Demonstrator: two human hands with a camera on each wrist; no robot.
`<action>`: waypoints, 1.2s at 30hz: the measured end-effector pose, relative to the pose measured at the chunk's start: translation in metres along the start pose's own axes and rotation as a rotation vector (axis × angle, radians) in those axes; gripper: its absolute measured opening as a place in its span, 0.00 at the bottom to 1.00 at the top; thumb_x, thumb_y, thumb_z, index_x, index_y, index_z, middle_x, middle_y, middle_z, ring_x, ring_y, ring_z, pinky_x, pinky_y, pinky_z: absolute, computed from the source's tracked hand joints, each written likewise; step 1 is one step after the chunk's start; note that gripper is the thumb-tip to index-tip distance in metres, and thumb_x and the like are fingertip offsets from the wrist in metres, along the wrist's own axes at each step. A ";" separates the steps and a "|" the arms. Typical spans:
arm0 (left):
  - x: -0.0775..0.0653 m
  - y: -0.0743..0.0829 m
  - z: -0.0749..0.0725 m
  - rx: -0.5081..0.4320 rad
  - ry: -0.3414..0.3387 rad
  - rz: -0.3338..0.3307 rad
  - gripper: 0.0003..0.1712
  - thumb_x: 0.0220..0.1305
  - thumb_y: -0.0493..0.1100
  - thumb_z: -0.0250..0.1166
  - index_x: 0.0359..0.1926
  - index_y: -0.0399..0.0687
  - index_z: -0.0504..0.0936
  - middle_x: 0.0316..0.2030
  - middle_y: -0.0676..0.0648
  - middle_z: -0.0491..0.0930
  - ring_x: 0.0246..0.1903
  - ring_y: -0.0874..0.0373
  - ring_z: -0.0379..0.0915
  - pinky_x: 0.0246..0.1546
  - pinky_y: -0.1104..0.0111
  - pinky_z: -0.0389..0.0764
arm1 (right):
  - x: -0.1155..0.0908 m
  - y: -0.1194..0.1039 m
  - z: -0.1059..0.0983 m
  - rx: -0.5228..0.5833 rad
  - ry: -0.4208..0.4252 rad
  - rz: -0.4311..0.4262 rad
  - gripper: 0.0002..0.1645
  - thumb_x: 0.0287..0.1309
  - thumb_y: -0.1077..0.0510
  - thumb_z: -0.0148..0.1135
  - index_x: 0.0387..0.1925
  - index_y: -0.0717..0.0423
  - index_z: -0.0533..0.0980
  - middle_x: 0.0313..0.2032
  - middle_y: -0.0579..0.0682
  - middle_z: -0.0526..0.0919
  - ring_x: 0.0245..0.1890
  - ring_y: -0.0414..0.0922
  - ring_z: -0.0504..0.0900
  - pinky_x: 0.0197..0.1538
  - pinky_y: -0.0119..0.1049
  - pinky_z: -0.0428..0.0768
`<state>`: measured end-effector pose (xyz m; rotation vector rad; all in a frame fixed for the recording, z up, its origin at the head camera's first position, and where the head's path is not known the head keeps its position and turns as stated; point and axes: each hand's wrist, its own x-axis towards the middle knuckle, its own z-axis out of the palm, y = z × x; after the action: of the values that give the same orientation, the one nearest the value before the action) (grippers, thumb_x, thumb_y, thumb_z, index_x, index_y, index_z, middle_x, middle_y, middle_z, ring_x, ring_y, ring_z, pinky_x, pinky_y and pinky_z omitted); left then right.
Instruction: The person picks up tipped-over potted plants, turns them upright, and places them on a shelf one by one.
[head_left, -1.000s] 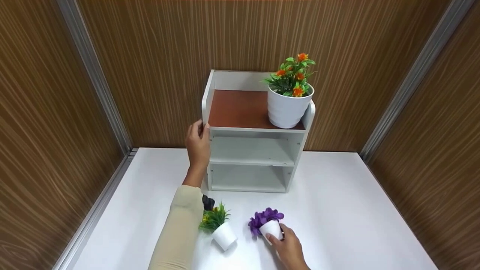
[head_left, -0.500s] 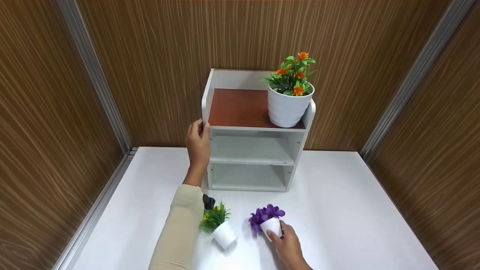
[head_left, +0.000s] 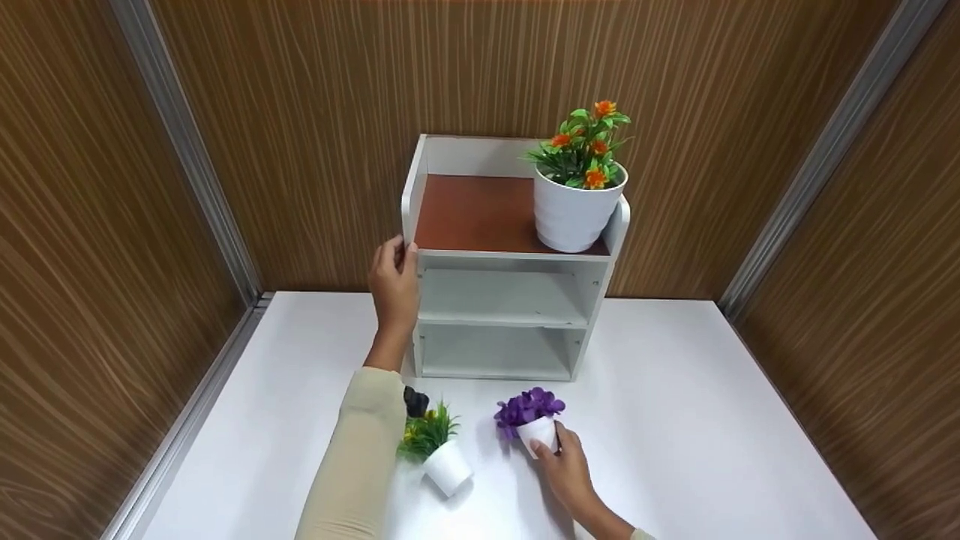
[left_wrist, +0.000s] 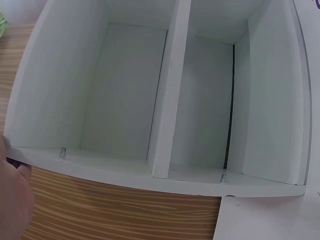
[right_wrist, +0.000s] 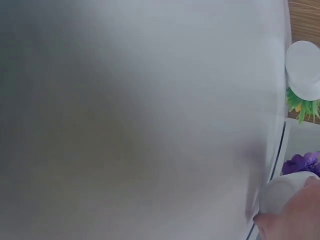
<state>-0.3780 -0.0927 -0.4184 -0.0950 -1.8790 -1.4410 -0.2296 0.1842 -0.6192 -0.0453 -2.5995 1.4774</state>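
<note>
My left hand (head_left: 394, 289) grips the left side panel of a small white shelf unit (head_left: 502, 322); the left wrist view shows that hand (left_wrist: 15, 205) at the panel's edge. With thumb and fingers my right hand (head_left: 564, 465) holds a small white pot of purple flowers (head_left: 529, 407), tilted, in front of the shelf. The right wrist view also shows the purple flowers (right_wrist: 302, 163) past the fingers. Between the arms a second small white pot (head_left: 448, 468) with green leaves and yellow blooms lies tipped on the table, partly hidden by the left sleeve.
A large white pot (head_left: 574, 210) with orange flowers stands upright on the right of the shelf's brown top (head_left: 476, 214). Two compartments lie below. Wood-grain walls (head_left: 300, 150) enclose the white table (head_left: 675, 420) at back and sides. A black object (head_left: 416, 403) shows beside the left sleeve.
My right hand has moved the purple flower pot forward, nearer the shelf. The left hand keeps its hold on the side panel, and the tipped pot stays put.
</note>
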 end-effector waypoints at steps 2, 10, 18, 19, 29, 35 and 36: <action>0.000 0.000 0.000 -0.004 -0.003 0.002 0.20 0.77 0.47 0.57 0.62 0.40 0.76 0.53 0.44 0.78 0.56 0.55 0.76 0.59 0.65 0.80 | 0.002 0.001 0.002 0.016 -0.007 0.010 0.36 0.67 0.56 0.64 0.67 0.74 0.64 0.55 0.69 0.74 0.56 0.61 0.77 0.60 0.55 0.78; -0.002 0.000 -0.002 -0.005 -0.017 -0.008 0.21 0.77 0.48 0.56 0.63 0.41 0.75 0.55 0.44 0.77 0.57 0.56 0.76 0.60 0.66 0.79 | 0.004 0.003 0.006 0.051 -0.032 0.027 0.39 0.68 0.55 0.62 0.69 0.75 0.59 0.63 0.73 0.68 0.66 0.67 0.69 0.69 0.59 0.69; -0.001 0.000 0.000 -0.009 -0.019 -0.028 0.22 0.77 0.49 0.56 0.64 0.43 0.74 0.55 0.46 0.77 0.58 0.57 0.75 0.61 0.67 0.79 | 0.001 0.007 0.009 0.089 -0.019 -0.027 0.42 0.64 0.59 0.66 0.69 0.77 0.57 0.64 0.75 0.67 0.68 0.68 0.66 0.72 0.58 0.65; -0.001 0.000 -0.001 -0.012 -0.022 -0.029 0.22 0.77 0.49 0.56 0.64 0.43 0.74 0.56 0.46 0.77 0.58 0.57 0.75 0.61 0.66 0.79 | 0.001 0.008 0.009 0.085 -0.017 -0.025 0.43 0.64 0.58 0.67 0.70 0.76 0.57 0.64 0.74 0.67 0.68 0.68 0.66 0.72 0.57 0.65; -0.001 0.000 -0.001 -0.015 -0.022 -0.016 0.22 0.77 0.50 0.56 0.64 0.42 0.74 0.55 0.45 0.77 0.58 0.56 0.75 0.61 0.66 0.79 | 0.005 0.010 0.008 0.160 0.022 0.018 0.44 0.53 0.62 0.75 0.66 0.75 0.63 0.61 0.74 0.72 0.65 0.66 0.72 0.70 0.55 0.70; -0.002 0.000 -0.001 -0.015 -0.024 -0.025 0.22 0.77 0.50 0.56 0.64 0.43 0.74 0.55 0.46 0.77 0.58 0.57 0.75 0.61 0.67 0.79 | 0.004 0.011 0.007 0.194 0.022 0.024 0.45 0.50 0.61 0.78 0.65 0.73 0.64 0.61 0.73 0.73 0.64 0.67 0.74 0.69 0.56 0.71; -0.002 0.000 -0.001 -0.011 -0.022 -0.025 0.22 0.77 0.50 0.56 0.64 0.43 0.74 0.55 0.46 0.77 0.58 0.57 0.75 0.61 0.67 0.79 | 0.003 0.011 0.007 0.205 0.016 0.023 0.46 0.50 0.61 0.78 0.65 0.73 0.64 0.61 0.73 0.73 0.64 0.67 0.74 0.69 0.56 0.70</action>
<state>-0.3765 -0.0929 -0.4196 -0.0931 -1.8965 -1.4731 -0.2345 0.1843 -0.6315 -0.0636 -2.4289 1.7346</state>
